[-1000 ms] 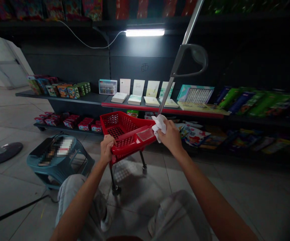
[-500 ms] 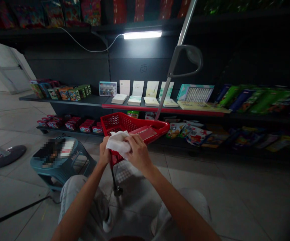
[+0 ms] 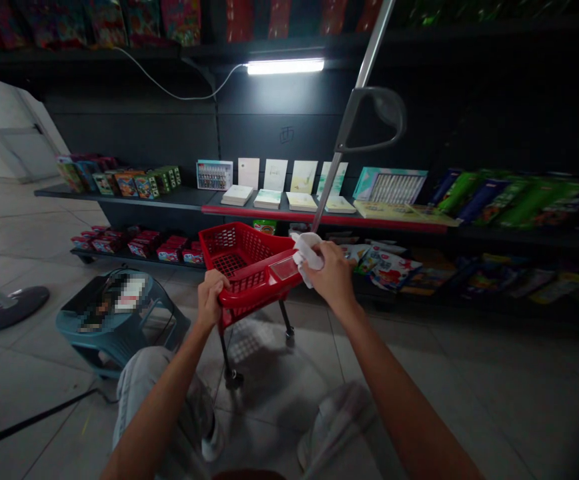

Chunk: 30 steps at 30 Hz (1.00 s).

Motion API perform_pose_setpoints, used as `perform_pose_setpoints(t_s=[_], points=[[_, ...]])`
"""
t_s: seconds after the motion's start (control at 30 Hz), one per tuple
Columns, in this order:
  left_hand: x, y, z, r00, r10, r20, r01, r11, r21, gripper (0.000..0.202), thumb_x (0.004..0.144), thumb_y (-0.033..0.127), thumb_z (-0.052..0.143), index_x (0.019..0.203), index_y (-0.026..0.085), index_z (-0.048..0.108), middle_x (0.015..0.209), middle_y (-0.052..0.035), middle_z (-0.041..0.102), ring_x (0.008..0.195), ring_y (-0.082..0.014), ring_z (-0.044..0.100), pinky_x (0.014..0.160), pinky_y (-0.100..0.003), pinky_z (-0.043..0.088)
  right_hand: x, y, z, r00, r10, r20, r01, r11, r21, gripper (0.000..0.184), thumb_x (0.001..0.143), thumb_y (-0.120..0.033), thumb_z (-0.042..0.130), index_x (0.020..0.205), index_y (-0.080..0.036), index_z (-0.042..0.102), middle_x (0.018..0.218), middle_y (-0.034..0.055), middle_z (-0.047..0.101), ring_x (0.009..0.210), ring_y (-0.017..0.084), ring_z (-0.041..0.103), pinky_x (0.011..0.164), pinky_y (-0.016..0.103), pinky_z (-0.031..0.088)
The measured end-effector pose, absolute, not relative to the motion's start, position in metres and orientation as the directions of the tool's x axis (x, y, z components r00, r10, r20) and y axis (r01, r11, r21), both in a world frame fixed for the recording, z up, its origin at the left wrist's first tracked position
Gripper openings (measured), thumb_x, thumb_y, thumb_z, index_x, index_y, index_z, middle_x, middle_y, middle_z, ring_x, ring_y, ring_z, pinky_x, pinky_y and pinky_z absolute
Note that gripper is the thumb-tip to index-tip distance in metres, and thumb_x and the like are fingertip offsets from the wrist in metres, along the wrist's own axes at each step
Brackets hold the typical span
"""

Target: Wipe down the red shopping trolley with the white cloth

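Observation:
A small red shopping cart [image 3: 249,285] with a perforated basket and dark legs on casters stands in front of my knees. My left hand [image 3: 210,298] is closed around the near left corner of its rim. With my right hand [image 3: 332,270] I grip a crumpled white cloth [image 3: 307,252], which lies against the right end of the cart's handle bar. The cloth and fingers cover that end of the bar. A clear panel [image 3: 284,268] is set in the bar, left of the cloth.
Behind the cart runs a dark shelf with a red edge [image 3: 269,213], bearing notebooks and marker sets. A metal pole [image 3: 329,180] with a grey loop handle slants up at its right. A blue-grey stool [image 3: 104,333] stands at my left; snack bags [image 3: 394,269] lie low on the right.
My right hand has slid the white cloth from the left end of the cart's bar to its right end. My left hand stays at the left corner, now uncovered by the cloth.

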<state>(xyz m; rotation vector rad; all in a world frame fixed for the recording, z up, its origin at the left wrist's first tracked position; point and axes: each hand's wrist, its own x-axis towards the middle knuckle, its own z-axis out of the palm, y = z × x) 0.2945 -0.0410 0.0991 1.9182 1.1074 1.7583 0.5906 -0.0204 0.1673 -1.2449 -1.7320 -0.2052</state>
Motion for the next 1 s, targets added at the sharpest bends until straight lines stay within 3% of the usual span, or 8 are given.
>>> perform_pose_setpoints(t_s=[0.33,0.57,0.7,1.0], points=[[0.268,-0.035,0.102,-0.013,0.722,0.692,0.328,-0.650,0.685,0.039,0.089,0.042,0.034,0.058,0.024,0.050,0.061,-0.0049,0.055,0.070,-0.0223,0.051,0.081,-0.042,0.043,0.530,-0.061,0.172,-0.286,0.590,0.756,0.610,0.720,-0.331,0.020,0.079,-0.015,0.069,0.095,-0.023,0.059,0.107,0.0083,0.067,0.107,0.028,0.060,0.097,0.041,0.049],[0.243,-0.033,0.107,0.028,0.776,0.630,0.334,-0.601,0.726,0.036,0.084,0.044,0.037,0.055,0.024,0.049,0.060,-0.0065,0.055,0.071,-0.0238,0.050,0.080,-0.043,0.044,0.586,-0.016,0.169,-0.147,0.699,0.700,0.738,0.548,-0.393,0.017,0.080,-0.024,0.065,0.096,-0.021,0.062,0.105,0.0098,0.065,0.103,0.028,0.061,0.091,0.040,0.050],[0.236,-0.031,0.111,0.067,0.780,0.622,0.325,-0.606,0.726,0.035,0.081,0.042,0.038,0.053,0.024,0.048,0.058,-0.0072,0.054,0.072,-0.0242,0.050,0.080,-0.043,0.044,0.603,-0.003,0.166,-0.041,0.760,0.649,0.788,0.424,-0.446,0.026,0.083,-0.029,0.058,0.106,-0.019,0.065,0.102,0.0099,0.070,0.094,0.027,0.065,0.084,0.037,0.049],[0.214,-0.029,0.124,0.114,0.757,0.643,0.171,-0.652,0.738,0.033,0.077,0.039,0.040,0.047,0.025,0.045,0.050,-0.0056,0.046,0.060,-0.0214,0.043,0.088,-0.047,0.043,0.585,-0.034,0.168,-0.029,0.809,0.587,0.838,0.340,-0.427,0.023,0.086,-0.037,0.058,0.100,-0.021,0.067,0.090,0.0073,0.073,0.081,0.025,0.067,0.068,0.030,0.039]])
